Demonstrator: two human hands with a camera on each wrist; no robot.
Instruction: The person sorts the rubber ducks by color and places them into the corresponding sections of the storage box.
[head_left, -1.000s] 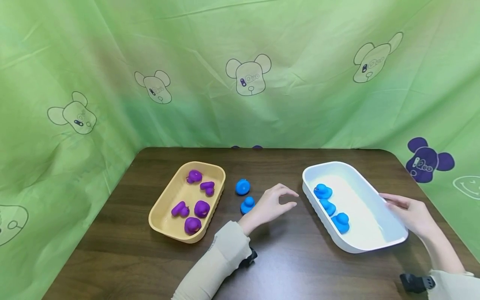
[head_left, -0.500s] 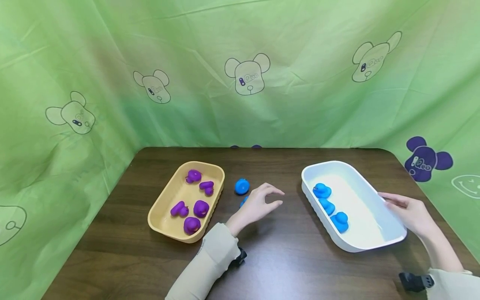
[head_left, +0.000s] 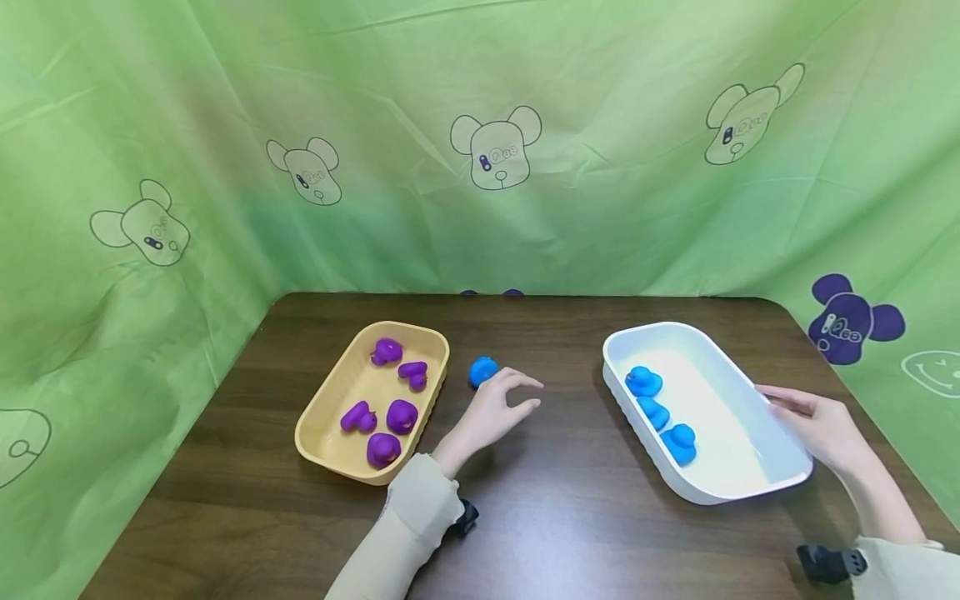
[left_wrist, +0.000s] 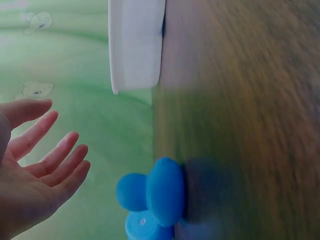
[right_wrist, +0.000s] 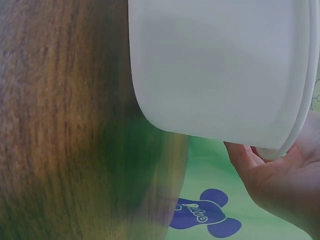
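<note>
My left hand (head_left: 487, 414) hovers above the table with loosely spread fingers and nothing in its grasp. In the left wrist view, one blue toy duck (left_wrist: 165, 192) sits on the table near the hand. Just behind it, a second blue duck (head_left: 482, 371) lies with its flat round base showing. The head view shows only this second duck, as the hand covers the first. My right hand (head_left: 821, 429) grips the right rim of a white tray (head_left: 731, 400). Inside that tray, 3 blue ducks (head_left: 680, 444) line its left wall.
To the left stands a yellow tray (head_left: 322, 446) with several purple ducks (head_left: 384, 450) in it. The dark wooden table (head_left: 570, 533) reaches back to a green curtain (head_left: 390, 225) printed with bear heads.
My left hand has moved left from near the white tray to over the loose blue ducks, covering one in the head view. The right hand stays at the white tray's rim.
</note>
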